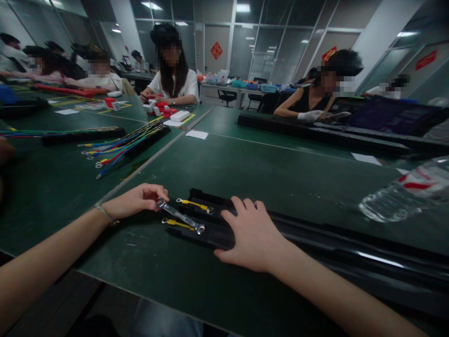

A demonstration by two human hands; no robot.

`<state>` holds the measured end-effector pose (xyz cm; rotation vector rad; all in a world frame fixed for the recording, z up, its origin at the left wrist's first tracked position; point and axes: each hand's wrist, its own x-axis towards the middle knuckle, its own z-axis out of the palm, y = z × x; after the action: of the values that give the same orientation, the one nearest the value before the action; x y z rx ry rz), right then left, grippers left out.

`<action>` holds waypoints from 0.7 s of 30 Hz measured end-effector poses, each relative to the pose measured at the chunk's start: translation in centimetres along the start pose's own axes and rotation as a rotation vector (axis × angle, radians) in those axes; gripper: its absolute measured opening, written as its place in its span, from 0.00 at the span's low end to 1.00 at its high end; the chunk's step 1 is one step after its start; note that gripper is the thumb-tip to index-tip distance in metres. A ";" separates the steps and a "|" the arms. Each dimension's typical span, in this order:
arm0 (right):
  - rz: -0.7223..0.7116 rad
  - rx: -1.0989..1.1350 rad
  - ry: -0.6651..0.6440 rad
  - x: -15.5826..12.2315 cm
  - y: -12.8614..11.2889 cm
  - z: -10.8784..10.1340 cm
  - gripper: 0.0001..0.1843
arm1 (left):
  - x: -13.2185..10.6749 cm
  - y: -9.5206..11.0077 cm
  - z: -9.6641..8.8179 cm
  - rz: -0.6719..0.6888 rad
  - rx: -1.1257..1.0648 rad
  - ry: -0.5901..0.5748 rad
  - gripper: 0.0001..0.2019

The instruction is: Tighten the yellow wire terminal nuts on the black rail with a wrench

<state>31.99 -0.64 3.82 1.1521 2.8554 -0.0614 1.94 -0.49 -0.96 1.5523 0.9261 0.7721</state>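
Note:
My left hand (149,197) pinches one end of a silver combination wrench (180,215). The wrench's ring end sits around a bolt at the end of the nearer yellow cable (178,225). A second short yellow cable (192,204) with ring lugs lies beside it, joined at a round bolt head. Both cables are on the end of a long black plastic rail (301,229). My right hand (250,234) lies across the rail with fingers spread, pressing on it, the thumb at its near edge.
A water bottle (409,189) lies tilted at the right. Coloured cables with ring lugs (115,147) are at the left, over a seam in the green table (224,154). Several people sit around; one across the table handles red and white parts (161,108).

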 end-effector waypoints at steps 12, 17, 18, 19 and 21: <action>-0.012 -0.016 0.044 -0.1 0.0 0.4 0.40 | 0.3 -0.1 0.3 -0.098 -0.093 0.187 0.10; -0.014 -0.009 0.036 -0.1 0.1 0.4 0.41 | 0.2 -0.4 0.1 -0.076 -0.231 0.100 0.10; -0.008 -0.009 0.036 0.0 0.1 0.4 0.41 | 0.2 -0.4 0.1 -0.075 -0.243 0.077 0.12; -0.009 -0.010 0.036 0.0 0.1 0.4 0.41 | 0.1 -0.4 0.1 -0.076 -0.258 0.047 0.13; -0.007 -0.009 0.037 -0.1 0.1 0.4 0.40 | -0.1 -0.3 0.1 -0.084 -0.288 -0.024 0.16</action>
<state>32.10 -0.65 3.41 1.1532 2.8886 -0.0274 1.91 -0.54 -1.30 1.2609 0.8180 0.7879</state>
